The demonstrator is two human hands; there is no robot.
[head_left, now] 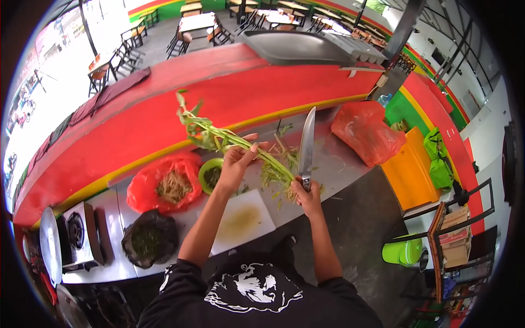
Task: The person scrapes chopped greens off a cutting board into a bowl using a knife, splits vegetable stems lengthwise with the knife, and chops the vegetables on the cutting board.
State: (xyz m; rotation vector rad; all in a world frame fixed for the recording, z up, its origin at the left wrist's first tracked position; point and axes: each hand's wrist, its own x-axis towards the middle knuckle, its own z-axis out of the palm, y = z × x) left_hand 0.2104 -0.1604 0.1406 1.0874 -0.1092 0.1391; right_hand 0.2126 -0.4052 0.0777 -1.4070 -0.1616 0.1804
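Note:
A bunch of long green leafy stems [219,134] is gripped in my left hand [238,164], its leaves pointing to the far left. My right hand [307,199] is closed around the handle of a large kitchen knife [307,143], blade upward and away from me. The cut ends of the stems reach down to my right hand's thumb. Beneath them, loose greens and trimmings [273,176] lie scattered on the metal counter. A white cutting board [262,210] with a yellowish-brown stain sits nearer to me, by my left forearm.
On the left are a red plastic bag [141,188] of pale shreds, a green bowl [203,177], a black bag [134,229] of chopped greens and a gas stove [87,235]. A red bag [366,128] and an orange crate [413,169] stand right. A red wall [164,115] runs behind.

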